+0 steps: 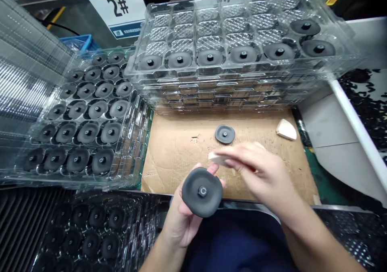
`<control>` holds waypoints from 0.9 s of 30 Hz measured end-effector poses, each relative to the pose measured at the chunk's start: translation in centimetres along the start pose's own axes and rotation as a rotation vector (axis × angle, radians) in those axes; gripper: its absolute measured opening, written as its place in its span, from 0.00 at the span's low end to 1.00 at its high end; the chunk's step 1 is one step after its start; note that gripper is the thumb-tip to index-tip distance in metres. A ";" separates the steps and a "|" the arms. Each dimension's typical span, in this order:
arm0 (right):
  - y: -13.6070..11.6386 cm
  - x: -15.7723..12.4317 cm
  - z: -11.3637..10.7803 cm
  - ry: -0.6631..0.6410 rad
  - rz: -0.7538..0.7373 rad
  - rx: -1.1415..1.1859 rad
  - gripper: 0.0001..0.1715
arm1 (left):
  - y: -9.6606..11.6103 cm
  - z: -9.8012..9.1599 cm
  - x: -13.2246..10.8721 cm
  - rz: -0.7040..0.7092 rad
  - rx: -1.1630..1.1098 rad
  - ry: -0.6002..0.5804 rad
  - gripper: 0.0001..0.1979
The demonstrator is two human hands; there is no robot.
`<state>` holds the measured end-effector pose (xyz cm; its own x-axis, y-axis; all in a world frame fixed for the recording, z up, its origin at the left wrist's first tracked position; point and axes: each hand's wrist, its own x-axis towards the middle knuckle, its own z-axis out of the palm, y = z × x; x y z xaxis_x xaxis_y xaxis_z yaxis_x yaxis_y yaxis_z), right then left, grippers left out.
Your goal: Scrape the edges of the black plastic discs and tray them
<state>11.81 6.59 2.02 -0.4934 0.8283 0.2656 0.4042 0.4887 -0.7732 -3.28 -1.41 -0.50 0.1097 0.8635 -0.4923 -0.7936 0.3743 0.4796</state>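
At the lower centre of the frame we have a dark disc (202,192) in our left hand (181,219), its face and small central stub turned up toward us; the left grip is closed around its edge, thumb on one side and fingers behind. Our right hand (256,165), right of centre, pinches a white wedge (216,157) between thumb and fingers, just beyond the disc's upper edge.

Under our hands we see a cardboard sheet (172,151). On it, near the middle of the frame, lies a second disc (225,134), and toward the right a spare wedge (286,129), also white.

Across the upper part we have a stack of clear trays (208,28); the top one carries six discs along its front row and one more behind at the right end. At left stands a filled tray (60,179) with rows of the same discs, and at lower left a shadowed tray (130,223) holds more. Upper left, we read "2#" on a paper sign (116,7).
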 end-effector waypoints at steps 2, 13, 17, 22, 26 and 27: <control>2.3 -1.7 0.9 -0.027 0.199 -0.024 0.14 | 0.3 -0.3 0.0 0.027 -0.061 -0.022 0.32; -0.2 -1.9 1.5 0.160 0.281 0.005 0.15 | 0.6 0.1 0.2 0.035 -0.078 0.028 0.28; -4.2 0.1 1.3 0.108 -0.062 0.033 0.16 | 0.3 0.2 0.1 0.043 -0.034 0.118 0.24; -4.2 1.0 1.9 -0.253 -0.013 0.088 0.13 | 0.3 0.2 0.1 0.032 -0.019 0.177 0.24; -4.0 1.0 2.2 0.006 -0.112 0.057 0.15 | 0.2 0.5 0.2 -0.012 -0.019 0.109 0.21; -3.9 0.6 1.8 -0.030 -0.138 0.110 0.14 | 0.2 0.4 0.1 -0.007 -0.028 0.077 0.21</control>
<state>8.54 4.68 4.19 -0.5619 0.7462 0.3570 0.2457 0.5627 -0.7894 -3.21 -1.07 -0.18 0.0700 0.8318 -0.5506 -0.8095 0.3699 0.4560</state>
